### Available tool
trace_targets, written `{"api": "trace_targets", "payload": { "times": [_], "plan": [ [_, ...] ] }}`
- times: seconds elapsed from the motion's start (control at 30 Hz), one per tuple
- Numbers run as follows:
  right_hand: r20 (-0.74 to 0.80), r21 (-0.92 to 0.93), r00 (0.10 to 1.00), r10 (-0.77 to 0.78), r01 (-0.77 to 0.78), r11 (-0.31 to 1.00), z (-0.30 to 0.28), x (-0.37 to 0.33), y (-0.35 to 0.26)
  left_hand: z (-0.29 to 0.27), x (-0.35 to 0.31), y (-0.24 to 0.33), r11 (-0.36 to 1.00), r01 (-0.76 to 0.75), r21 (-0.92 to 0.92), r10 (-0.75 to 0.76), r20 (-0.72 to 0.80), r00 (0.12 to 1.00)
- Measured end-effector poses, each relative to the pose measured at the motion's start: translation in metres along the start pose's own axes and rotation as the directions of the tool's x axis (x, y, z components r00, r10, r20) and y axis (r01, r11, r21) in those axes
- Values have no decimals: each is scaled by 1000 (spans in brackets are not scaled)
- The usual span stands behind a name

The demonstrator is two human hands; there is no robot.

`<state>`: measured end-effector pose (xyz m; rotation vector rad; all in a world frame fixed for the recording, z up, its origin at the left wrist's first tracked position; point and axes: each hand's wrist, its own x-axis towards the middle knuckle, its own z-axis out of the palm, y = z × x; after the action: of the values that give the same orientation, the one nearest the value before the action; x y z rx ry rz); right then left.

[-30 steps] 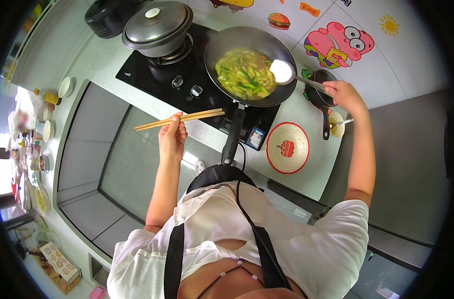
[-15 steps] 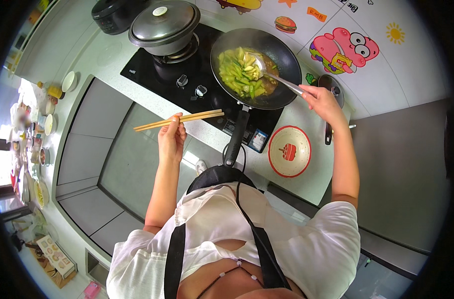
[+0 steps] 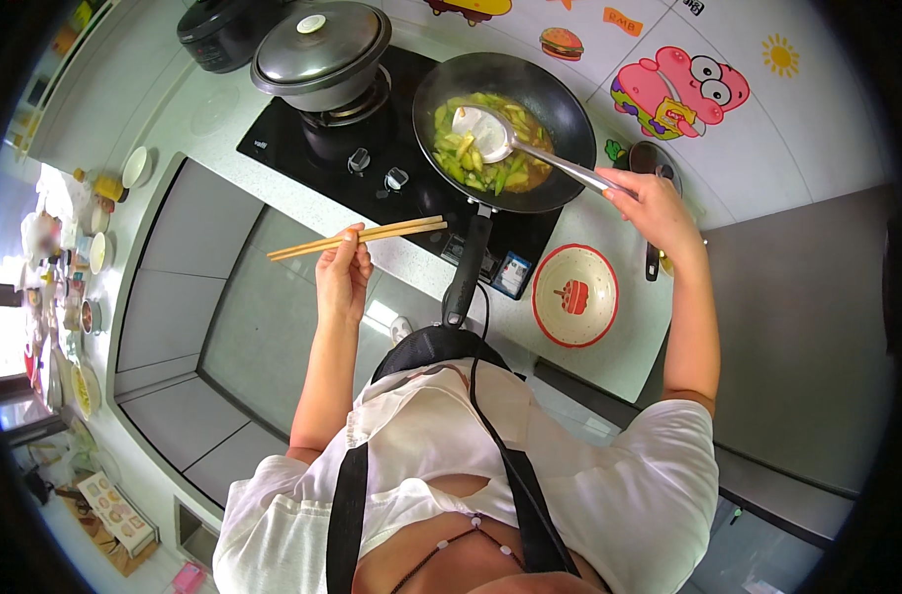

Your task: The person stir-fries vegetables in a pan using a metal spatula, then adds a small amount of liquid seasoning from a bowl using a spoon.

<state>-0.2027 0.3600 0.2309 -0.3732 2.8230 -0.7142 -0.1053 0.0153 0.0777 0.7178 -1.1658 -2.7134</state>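
Note:
A black wok sits on the right side of the stove, its handle pointing toward me. Sliced green vegetables lie in it with some brownish liquid. My right hand is closed around the end of a metal ladle. The ladle's bowl is over the vegetables, its pale surface showing; whether it touches them is hard to tell. My left hand grips a pair of wooden chopsticks, held level in front of the stove's edge, apart from the wok.
A red-rimmed bowl stands on the counter right of the wok handle. On the other burner sits a lidded pot, with a black rice cooker behind it. A dark lidded pan rests near the wall. Small bowls line the left counter.
My right hand has shifted slightly down and right. The ladle's bowl has moved left over the vegetables and no longer has slices heaped on it. My left hand with the chopsticks has stayed nearly still.

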Motion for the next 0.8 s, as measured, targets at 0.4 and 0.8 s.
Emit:
{"api": "trace_targets", "payload": {
  "times": [0.4, 0.8],
  "plan": [
    [-165, -442, 980, -110, 26, 896, 19, 3, 10, 5, 1, -1, 1000, -3, 6, 3, 12, 1000],
    [-94, -647, 979, -183, 80, 759, -38, -42, -42, 3, 3, -3, 1000, 8, 16, -8, 21, 1000]
  ]
}}
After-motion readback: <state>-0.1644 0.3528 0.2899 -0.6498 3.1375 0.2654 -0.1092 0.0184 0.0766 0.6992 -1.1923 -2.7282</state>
